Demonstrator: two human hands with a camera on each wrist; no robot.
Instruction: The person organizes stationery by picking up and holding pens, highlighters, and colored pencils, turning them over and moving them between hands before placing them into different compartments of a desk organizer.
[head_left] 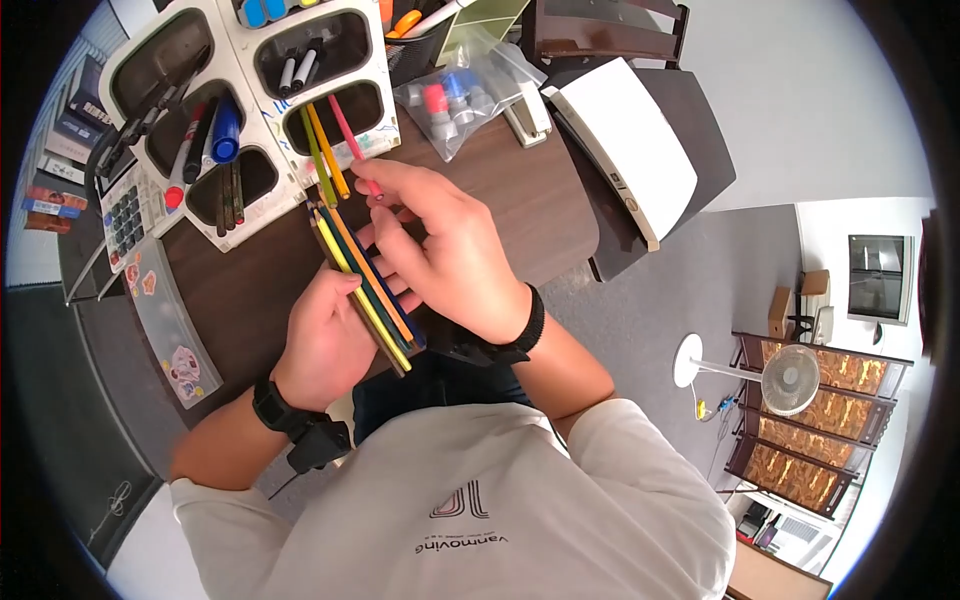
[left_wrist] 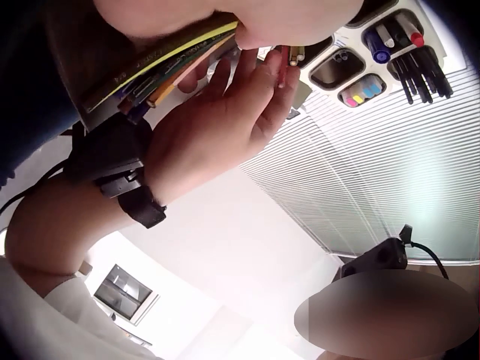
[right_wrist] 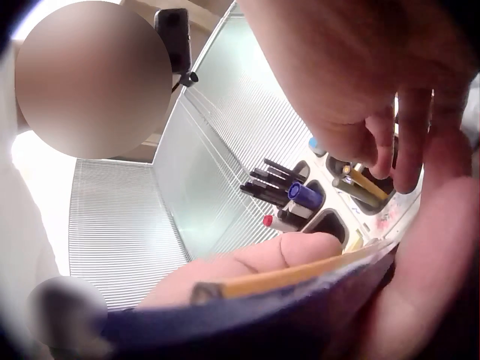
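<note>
My left hand holds a slanting bundle of colored pencils, with yellow, orange, dark green and dark blue ones showing. In the head view, my right hand pinches the near end of a pink pencil between thumb and forefinger. The far end of that pencil lies in a compartment of the white desk organizer. Beside it, a yellow pencil and an olive one lean in the same compartment. The right hand's lower fingers are close to the bundle, partly hidden behind it.
Markers and black pens fill other compartments. A calculator and a clear stickered case lie left of the organizer. To its right are a plastic bag with small bottles, a stapler and a white box.
</note>
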